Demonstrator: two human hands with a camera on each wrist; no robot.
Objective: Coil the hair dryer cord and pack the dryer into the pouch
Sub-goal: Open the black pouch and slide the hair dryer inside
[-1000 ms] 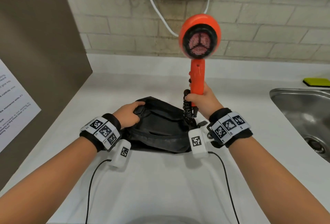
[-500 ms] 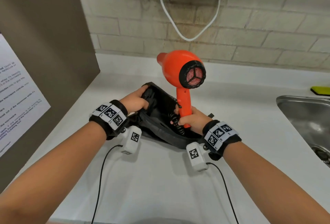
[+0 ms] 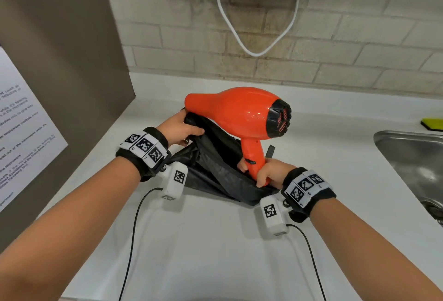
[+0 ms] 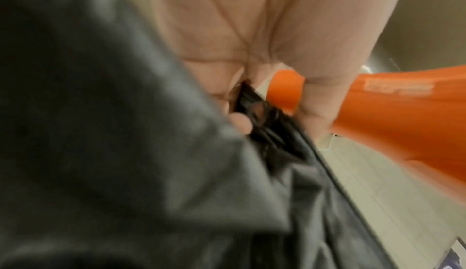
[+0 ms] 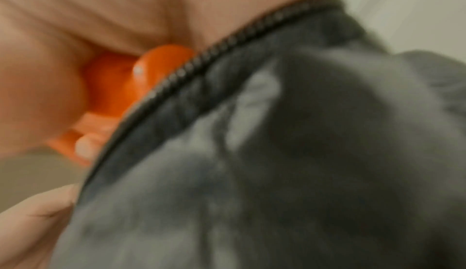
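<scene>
White countertop (image 3: 215,252) fills the lower frame, below a beige brick wall (image 3: 335,49). At centre, the right hand (image 3: 268,173) grips the handle of the glossy orange plastic hair dryer (image 3: 239,113), its handle base inside the open black fabric pouch (image 3: 215,166). The left hand (image 3: 177,130) pinches the pouch's upper left edge.
</scene>
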